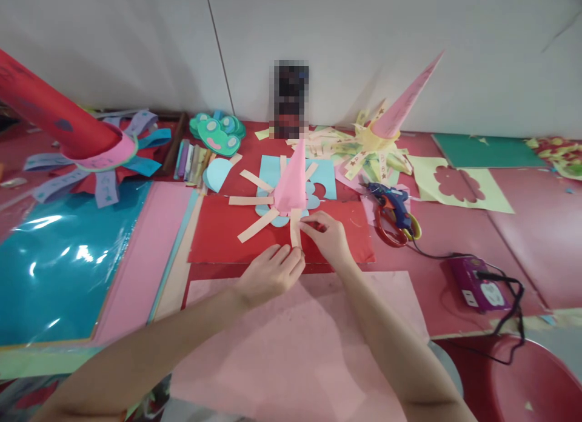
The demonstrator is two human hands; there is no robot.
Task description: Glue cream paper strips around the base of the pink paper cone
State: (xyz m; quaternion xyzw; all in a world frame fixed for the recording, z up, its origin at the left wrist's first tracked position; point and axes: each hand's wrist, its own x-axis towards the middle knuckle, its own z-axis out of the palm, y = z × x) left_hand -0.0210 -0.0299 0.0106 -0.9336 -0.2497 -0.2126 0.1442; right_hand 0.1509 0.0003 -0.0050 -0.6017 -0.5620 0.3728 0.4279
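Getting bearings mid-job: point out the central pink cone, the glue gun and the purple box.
Central pink cone (291,184), head view: its side.
Glue gun (399,208), head view: blue handle.
Purple box (468,277), head view: casing.

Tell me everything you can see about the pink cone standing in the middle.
The pink, paper-looking cone stands point up, smooth and plain, its tip appearing right of centre. Its wide base sits over a scalloped light-blue paper shape, with flat peach paper strips radiating around it. The left hand and right hand are at the front strip; neither appears to touch the cone.
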